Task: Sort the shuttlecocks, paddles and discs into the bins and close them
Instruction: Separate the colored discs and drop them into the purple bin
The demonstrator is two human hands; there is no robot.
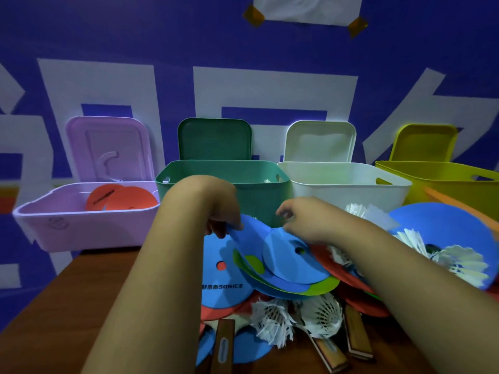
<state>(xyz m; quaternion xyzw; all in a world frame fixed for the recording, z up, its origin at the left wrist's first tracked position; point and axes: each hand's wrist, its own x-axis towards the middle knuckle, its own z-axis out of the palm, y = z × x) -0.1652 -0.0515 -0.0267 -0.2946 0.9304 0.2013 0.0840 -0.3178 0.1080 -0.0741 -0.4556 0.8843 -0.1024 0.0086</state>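
Pinching the rim of a blue disc (252, 238), your left grip (217, 211) holds it bent up over the pile of shuttlecocks (270, 318) and paddles (356, 338) on the surface (81, 287). Your right grip (299, 220) curls at a second blue disc (291, 260); whether it has hold is unclear. Behind, the lilac bin (81, 225) holds orange discs (121, 198); the green bin (224, 179) stands open.

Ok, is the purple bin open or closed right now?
Open. Its lid stands upright behind the purple bin, and orange discs show inside.
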